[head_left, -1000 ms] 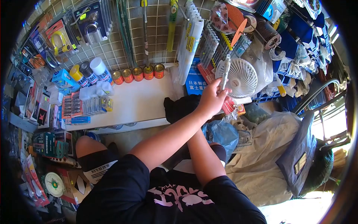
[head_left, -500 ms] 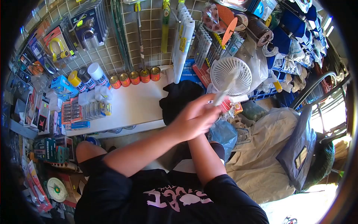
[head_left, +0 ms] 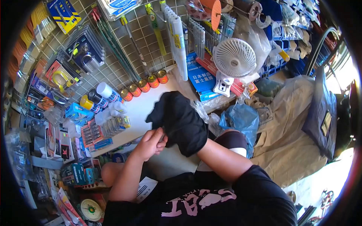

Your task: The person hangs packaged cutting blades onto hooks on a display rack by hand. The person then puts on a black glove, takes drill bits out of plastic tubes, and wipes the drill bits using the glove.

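The left hand (head_left: pixel 151 145) is curled nearly closed, thumb against forefinger, at the lower left edge of the black cloth (head_left: pixel 179 118), left of the frame's centre. Whether fabric or something small sits in that pinch, I cannot tell. The right hand is hidden in or under the cloth, so its grip cannot be told; only the right forearm (head_left: pixel 226 160) shows, coming in from the lower right

The slim whitish stick that the left hand held up in front of the white fan (head_left: pixel 234 57) has gone from sight, and both arms now meet at the cloth. That cloth lay slumped at the front of the white bench top (head_left: pixel 145 109); now it is raised and bunched about the right hand. Attention seems to have passed from the stick to the fabric, with one hand bearing it and the other working its edge

Beyond the cloth, a row of small red-and-gold cans (head_left: pixel 144 86) stands at the back of the bench, with spray cans (head_left: pixel 108 91) to their left. The fan, its foot now uncovered, stands upper right of centre beside a blue box with white lettering (head_left: pixel 200 77). Below it is a crumpled blue plastic bag (head_left: pixel 243 117), near the right forearm
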`<state>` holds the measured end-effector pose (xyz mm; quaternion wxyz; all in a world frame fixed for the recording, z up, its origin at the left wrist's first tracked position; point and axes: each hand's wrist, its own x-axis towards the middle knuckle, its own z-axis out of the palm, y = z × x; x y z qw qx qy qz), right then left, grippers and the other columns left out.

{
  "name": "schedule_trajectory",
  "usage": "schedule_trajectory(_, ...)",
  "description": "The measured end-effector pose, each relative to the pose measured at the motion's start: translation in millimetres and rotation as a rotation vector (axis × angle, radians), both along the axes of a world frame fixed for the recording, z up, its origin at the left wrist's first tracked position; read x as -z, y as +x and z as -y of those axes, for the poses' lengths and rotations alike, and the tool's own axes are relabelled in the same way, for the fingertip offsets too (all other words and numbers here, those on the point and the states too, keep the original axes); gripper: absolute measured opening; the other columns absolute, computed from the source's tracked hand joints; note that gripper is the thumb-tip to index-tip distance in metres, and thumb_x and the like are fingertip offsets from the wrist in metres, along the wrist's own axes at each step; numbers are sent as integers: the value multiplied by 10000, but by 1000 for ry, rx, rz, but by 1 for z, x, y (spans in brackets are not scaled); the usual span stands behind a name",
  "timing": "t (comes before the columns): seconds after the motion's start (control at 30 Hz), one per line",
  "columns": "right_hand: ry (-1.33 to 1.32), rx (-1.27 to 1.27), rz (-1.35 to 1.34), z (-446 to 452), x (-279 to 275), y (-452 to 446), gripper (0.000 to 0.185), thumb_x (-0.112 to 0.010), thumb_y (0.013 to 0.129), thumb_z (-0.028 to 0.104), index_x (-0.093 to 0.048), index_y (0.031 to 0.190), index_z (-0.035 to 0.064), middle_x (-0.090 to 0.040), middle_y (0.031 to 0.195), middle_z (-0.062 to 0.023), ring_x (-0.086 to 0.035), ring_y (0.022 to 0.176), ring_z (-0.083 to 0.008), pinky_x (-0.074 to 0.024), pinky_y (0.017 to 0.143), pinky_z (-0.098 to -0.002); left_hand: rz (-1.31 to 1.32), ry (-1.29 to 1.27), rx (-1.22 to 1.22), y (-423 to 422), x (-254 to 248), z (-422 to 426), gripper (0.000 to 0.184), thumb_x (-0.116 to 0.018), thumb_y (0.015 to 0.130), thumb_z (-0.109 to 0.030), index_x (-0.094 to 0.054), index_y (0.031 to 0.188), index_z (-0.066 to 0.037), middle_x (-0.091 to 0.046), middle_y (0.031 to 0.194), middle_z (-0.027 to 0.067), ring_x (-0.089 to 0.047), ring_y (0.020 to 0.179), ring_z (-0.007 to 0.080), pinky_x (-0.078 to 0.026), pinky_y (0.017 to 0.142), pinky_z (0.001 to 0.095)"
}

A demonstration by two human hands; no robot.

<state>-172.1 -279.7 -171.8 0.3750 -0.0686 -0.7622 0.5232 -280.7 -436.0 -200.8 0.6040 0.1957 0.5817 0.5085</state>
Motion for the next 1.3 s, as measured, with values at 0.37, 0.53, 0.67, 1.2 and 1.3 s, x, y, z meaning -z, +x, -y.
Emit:
schedule_trajectory(0.37, 505, 107, -87, 5, 40, 2, 414, -687, 746, 265, -601, 1063, 14, -580, 984, -208, -584, 909, -389, -472, 779, -438, 26, 285, 139, -10, 29, 34, 374, -496, 1060, -189, -506, 1357, 39, -692, 1076, 175, -688, 875, 203, -561, 792, 336)
schedule_trajectory(0.53, 517, 16, -114, -2, 48, -3, 562, -782, 583, 332, -599, 1031, 46, -524, 972, -202, -533, 893, -419, -437, 738, -460, -135, 272, 64, -14, 37, 39, 364, -597, 1013, -127, -545, 1320, 62, -715, 1052, 172, -720, 816, 205, -596, 733, 330)
schedule_trajectory(0.67, 405, -3, -17, -7, 48, -8, 487, -805, 575, 310, -623, 945, 50, -559, 932, -172, -541, 897, -393, -448, 761, -454, -595, 225, -86, 8, 30, 33, 308, -607, 980, -35, -600, 1271, 68, -725, 1069, 167, -727, 820, 182, -590, 683, 286)
schedule_trajectory(1.2, 210, 111, 108, -35, 50, -8, 98, -646, 927, 208, -619, 966, 123, -661, 1076, -114, -637, 974, -274, -469, 913, -385, -235, 199, -35, -11, 40, 13, 334, -547, 990, -6, -533, 1314, 74, -675, 1136, 180, -708, 932, 229, -591, 882, 365)
schedule_trajectory(1.3, 217, 298, 148, -39, 53, -20, 100, -649, 872, 199, -608, 923, 123, -632, 983, -119, -624, 914, -310, -453, 864, -411, -114, 329, -210, -17, 42, 8, 339, -577, 987, -8, -544, 1316, 68, -684, 1144, 169, -703, 983, 220, -582, 881, 347)
